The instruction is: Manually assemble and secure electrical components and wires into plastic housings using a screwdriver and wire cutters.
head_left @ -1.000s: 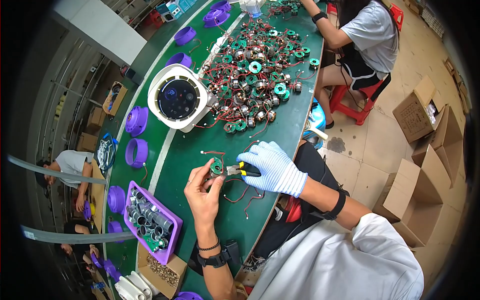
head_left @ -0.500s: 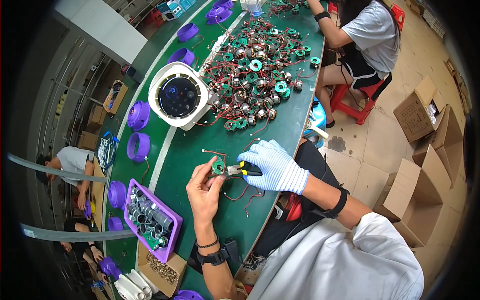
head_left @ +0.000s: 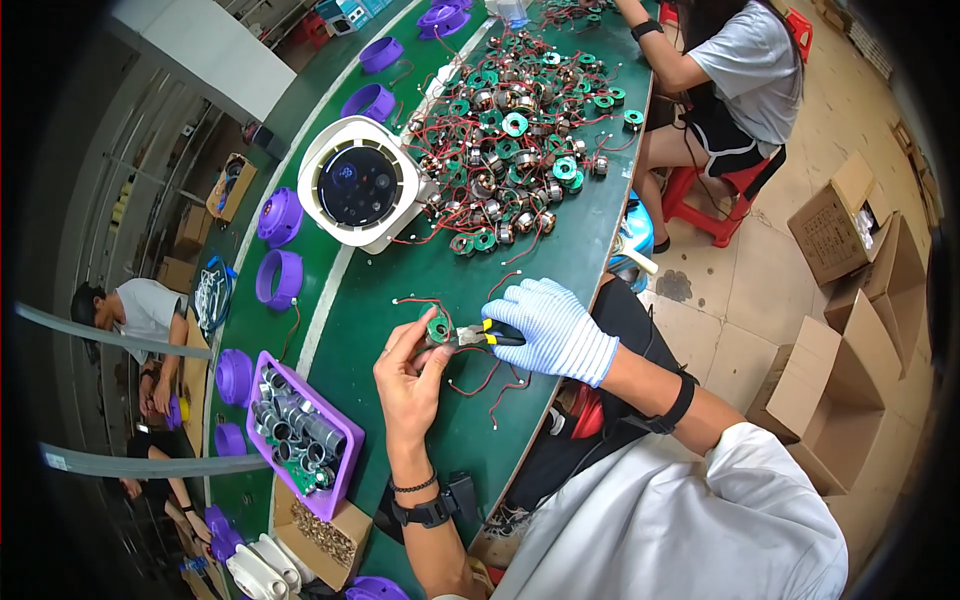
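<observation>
My bare left hand (head_left: 408,385) pinches a small motor with a round green circuit board (head_left: 438,328) between thumb and fingers, just above the table. A red wire with a white connector (head_left: 405,300) trails from around it. My right hand (head_left: 560,330), in a white-and-blue striped glove, grips pliers (head_left: 468,337) with black and yellow handles. Their metal jaws point left and meet the motor's edge; exactly what lies between the jaws is too small to tell. Loose red wires (head_left: 478,383) lie on the green table beneath my hands.
A large heap of similar motors (head_left: 520,130) covers the table's far part. Left of it stands a white appliance with a round black display (head_left: 357,187). A purple tray of metal parts (head_left: 340,480), purple rings (head_left: 279,278) and a carton (head_left: 340,570) are at left. A person sits at far right.
The motor and plier jaws have shifted very slightly against each other, still in contact. Both hands keep their holds. The view has moved a little.
</observation>
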### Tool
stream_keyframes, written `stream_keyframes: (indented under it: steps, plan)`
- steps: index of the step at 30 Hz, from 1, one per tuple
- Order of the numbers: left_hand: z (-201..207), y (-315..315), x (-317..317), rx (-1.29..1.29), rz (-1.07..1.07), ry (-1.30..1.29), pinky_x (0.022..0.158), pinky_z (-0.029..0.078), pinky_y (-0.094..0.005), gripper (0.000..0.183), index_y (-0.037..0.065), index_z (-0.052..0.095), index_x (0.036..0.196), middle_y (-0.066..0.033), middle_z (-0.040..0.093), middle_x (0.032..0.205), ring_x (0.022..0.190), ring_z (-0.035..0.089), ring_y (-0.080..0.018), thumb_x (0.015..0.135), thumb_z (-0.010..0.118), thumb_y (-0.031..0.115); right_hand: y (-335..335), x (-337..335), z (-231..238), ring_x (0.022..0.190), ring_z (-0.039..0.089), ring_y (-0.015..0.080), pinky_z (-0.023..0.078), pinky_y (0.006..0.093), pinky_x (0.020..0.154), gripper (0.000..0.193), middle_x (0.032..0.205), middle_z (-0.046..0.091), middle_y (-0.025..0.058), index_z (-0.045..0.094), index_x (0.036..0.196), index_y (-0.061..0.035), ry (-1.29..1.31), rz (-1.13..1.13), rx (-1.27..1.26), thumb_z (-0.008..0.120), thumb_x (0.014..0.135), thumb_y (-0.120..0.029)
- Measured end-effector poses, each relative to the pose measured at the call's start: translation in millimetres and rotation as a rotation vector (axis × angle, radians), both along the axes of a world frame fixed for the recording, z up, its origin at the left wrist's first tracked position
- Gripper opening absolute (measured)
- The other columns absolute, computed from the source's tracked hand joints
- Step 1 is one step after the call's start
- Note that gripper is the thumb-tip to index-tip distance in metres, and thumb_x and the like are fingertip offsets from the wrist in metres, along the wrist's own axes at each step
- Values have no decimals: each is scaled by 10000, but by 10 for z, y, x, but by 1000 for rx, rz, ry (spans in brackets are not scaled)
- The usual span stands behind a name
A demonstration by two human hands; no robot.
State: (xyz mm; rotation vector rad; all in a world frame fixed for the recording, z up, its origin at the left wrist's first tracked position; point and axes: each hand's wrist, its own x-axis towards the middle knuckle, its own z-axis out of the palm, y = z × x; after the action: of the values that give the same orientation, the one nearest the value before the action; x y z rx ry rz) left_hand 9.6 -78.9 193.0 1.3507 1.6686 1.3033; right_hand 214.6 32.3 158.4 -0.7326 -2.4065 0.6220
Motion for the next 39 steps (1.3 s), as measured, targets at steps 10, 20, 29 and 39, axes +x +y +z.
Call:
stream_keyframes:
  steps: [10,20,29,39]
  plan:
    - [-48,34,-29,17,-26,-47,867,577,-216,496,-32,646,1382,-74,582,1214,987,632,-107,899,719,-121,36,4,-30,882,663,322,551,450,805,382,888,657,97,712,1076,-113,20,-9,6,802,783,-342]
    - [-24,10,-9,14,-28,-44,865,552,-241,477,-67,630,1382,-76,603,1228,1048,651,-142,915,722,-96,36,33,13,905,668,327,535,449,823,406,909,665,103,720,1089,-105,29,31,-43,785,777,-355]
    - [-12,25,-9,20,-44,-63,896,551,-253,482,-67,624,1387,-85,607,1253,1078,657,-156,916,721,-93,60,41,22,898,670,336,533,453,826,392,910,665,113,724,1088,-101,30,58,-65,770,794,-356]
    - [-33,11,-19,29,-67,-74,919,566,-275,473,-68,627,1377,-93,612,1256,1084,666,-169,913,718,-100,95,88,118,963,688,343,542,465,898,423,980,692,137,705,1136,-98,-67,119,-152,737,841,-400]
